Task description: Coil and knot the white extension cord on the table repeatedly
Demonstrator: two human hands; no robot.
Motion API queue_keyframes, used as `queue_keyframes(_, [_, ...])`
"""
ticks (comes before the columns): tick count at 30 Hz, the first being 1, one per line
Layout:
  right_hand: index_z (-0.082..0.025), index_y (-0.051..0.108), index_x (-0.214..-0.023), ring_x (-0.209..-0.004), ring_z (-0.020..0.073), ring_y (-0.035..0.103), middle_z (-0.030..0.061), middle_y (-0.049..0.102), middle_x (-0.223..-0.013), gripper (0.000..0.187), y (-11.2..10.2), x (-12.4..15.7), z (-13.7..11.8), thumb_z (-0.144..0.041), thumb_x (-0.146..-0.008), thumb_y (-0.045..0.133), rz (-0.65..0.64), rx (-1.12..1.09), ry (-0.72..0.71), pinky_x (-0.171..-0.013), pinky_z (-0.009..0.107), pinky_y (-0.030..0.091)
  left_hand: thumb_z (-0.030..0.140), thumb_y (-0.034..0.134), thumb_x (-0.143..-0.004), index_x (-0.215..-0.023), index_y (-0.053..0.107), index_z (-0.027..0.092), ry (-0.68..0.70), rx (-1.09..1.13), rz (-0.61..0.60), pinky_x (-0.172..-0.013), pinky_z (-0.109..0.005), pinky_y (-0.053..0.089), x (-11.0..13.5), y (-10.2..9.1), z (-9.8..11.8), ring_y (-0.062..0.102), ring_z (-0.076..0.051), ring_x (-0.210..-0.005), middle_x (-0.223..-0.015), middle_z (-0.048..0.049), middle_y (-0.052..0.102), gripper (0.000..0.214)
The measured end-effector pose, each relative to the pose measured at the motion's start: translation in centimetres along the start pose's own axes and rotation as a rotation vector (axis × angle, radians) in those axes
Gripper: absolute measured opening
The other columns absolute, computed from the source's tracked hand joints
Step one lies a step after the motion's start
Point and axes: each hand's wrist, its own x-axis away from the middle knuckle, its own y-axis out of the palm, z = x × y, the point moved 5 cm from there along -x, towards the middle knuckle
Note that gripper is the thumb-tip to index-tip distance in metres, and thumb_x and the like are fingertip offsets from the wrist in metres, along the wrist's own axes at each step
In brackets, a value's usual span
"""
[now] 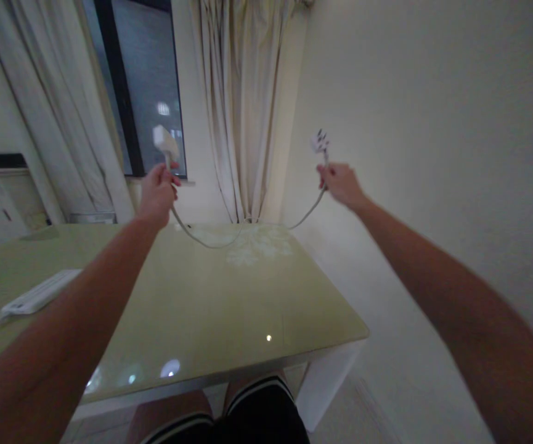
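the left hand (158, 191), near ten o'clock in the view, has its fingers drawn together around a pale cable (211, 247) just under a white block (165, 142), which stands slightly tilted above the grip. the right hand (340, 182), at two o'clock, pinches the cable between thumb and fingers just below a white plug (318, 143), whose dark-looking prongs are blurred. between the two hands the cable sags in a curve, with a small bend near the centre; whether it touches the table (201, 296) there i cannot tell. a long white bar (42, 293) lies on the table toward half past eight. a dark-framed window (148, 86) is between ten and eleven o'clock, a light curtain (248, 92) at twelve, a pale wall (432, 154) toward three, and the person's black shorts (261, 419) at six.
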Motion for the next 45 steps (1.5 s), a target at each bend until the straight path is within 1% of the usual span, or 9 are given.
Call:
queue_keyframes(4, [-0.016, 0.054, -0.058, -0.053, 0.0091, 0.048, -0.0018, 0.052, -0.054, 0.062, 9.4, 8.1, 0.1, -0.060, -0.100, 0.040, -0.286, -0.144, 0.067, -0.060, 0.024, 0.036, 0.026, 0.043, -0.103, -0.120, 0.064, 0.016, 0.119, -0.052, -0.094, -0.051, -0.022, 0.031, 8.7, 3.9, -2.8, 0.038, -0.009, -0.054, -0.071, 0.0024, 0.054, 0.028])
queue_keyframes(8, [-0.022, 0.041, -0.061, -0.048, 0.0102, 0.037, -0.0055, 0.039, -0.050, 0.059, 19.1, 18.8, 0.4, -0.071, -0.095, 0.036, -0.395, -0.510, 0.381, -0.050, 0.024, 0.027, 0.031, 0.040, -0.104, -0.118, 0.062, 0.019, 0.088, -0.003, -0.069, -0.054, -0.023, 0.033, 15.6, 5.8, -4.9, 0.040, -0.012, -0.057, -0.066, 0.0040, 0.042, 0.029])
queue_keyframes(11, [-0.022, 0.049, -0.070, -0.044, 0.0097, 0.032, -0.0074, 0.036, -0.050, 0.054, 23.0, 23.6, -0.8, -0.071, -0.092, 0.040, -0.496, -0.772, 0.513, -0.046, 0.023, 0.025, 0.036, 0.040, -0.104, -0.120, 0.062, 0.020, 0.040, 0.034, -0.165, -0.056, -0.023, 0.037, 19.5, 7.1, -7.0, 0.042, -0.012, -0.057, -0.065, 0.0047, 0.040, 0.031])
queue_keyframes(19, [-0.018, 0.056, -0.076, -0.048, 0.0082, 0.026, -0.0066, 0.034, -0.056, 0.040, 21.9, 27.4, -1.1, -0.055, -0.087, 0.046, -0.577, -1.055, 0.490, -0.046, 0.022, 0.020, 0.030, 0.048, -0.100, -0.122, 0.071, 0.023, 0.189, -0.115, -0.257, -0.072, -0.030, 0.056, 25.9, 7.8, -9.6, 0.063, -0.016, -0.081, -0.104, -0.0093, 0.059, 0.032])
queue_keyframes(24, [-0.018, 0.064, -0.097, -0.050, 0.0093, 0.025, -0.0071, 0.031, -0.058, 0.038, 21.8, 27.4, -0.7, -0.050, -0.080, 0.054, -0.650, -1.139, 0.428, -0.048, 0.022, 0.021, 0.031, 0.050, -0.100, -0.115, 0.075, 0.026, 0.202, -0.174, -0.296, -0.074, -0.031, 0.059, 26.5, 7.9, -10.2, 0.066, -0.017, -0.083, -0.106, -0.0097, 0.060, 0.029])
queue_keyframes(30, [-0.017, 0.063, -0.086, -0.052, 0.0108, 0.038, -0.0029, 0.044, -0.059, 0.053, 23.7, 28.2, 0.4, -0.068, -0.087, 0.046, -0.718, -1.129, 0.417, -0.049, 0.023, 0.030, 0.032, 0.055, -0.096, -0.104, 0.075, 0.024, 0.263, -0.416, -0.390, -0.065, -0.025, 0.050, 26.1, 7.2, -11.6, 0.068, -0.019, -0.085, -0.105, -0.0106, 0.067, 0.023])
queue_keyframes(37, [-0.016, 0.071, -0.079, -0.051, 0.0133, 0.048, 0.0006, 0.052, -0.054, 0.065, 22.8, 28.5, -0.3, -0.067, -0.097, 0.035, -0.677, -0.818, 0.258, -0.053, 0.025, 0.041, 0.048, 0.039, -0.101, -0.082, 0.067, 0.019, -0.002, -0.344, -0.350, -0.071, -0.028, 0.047, 25.8, 6.0, -13.0, 0.063, -0.018, -0.075, -0.079, -0.0056, 0.068, 0.045])
queue_keyframes(41, [-0.021, 0.077, -0.104, -0.073, 0.0185, 0.062, 0.0061, 0.070, -0.080, 0.051, 21.4, 28.1, -1.3, -0.057, -0.098, 0.042, -0.584, -0.671, 0.031, -0.073, 0.030, 0.052, 0.053, 0.037, -0.100, -0.080, 0.066, 0.018, -0.137, -0.305, -0.367, -0.069, -0.030, 0.046, 25.9, 6.0, -13.9, 0.064, -0.020, -0.073, -0.077, -0.0069, 0.070, 0.050])
queue_keyframes(45, [-0.018, 0.073, -0.122, -0.061, 0.0145, 0.059, 0.0065, 0.071, -0.087, 0.054, 21.6, 28.2, -0.7, -0.056, -0.098, 0.044, -0.572, -0.733, 0.125, -0.063, 0.028, 0.051, 0.052, 0.046, -0.097, -0.077, 0.061, 0.019, -0.137, -0.387, -0.289, -0.060, -0.027, 0.037, 26.1, 5.6, -13.8, 0.058, -0.017, -0.061, -0.069, -0.0041, 0.067, 0.041])
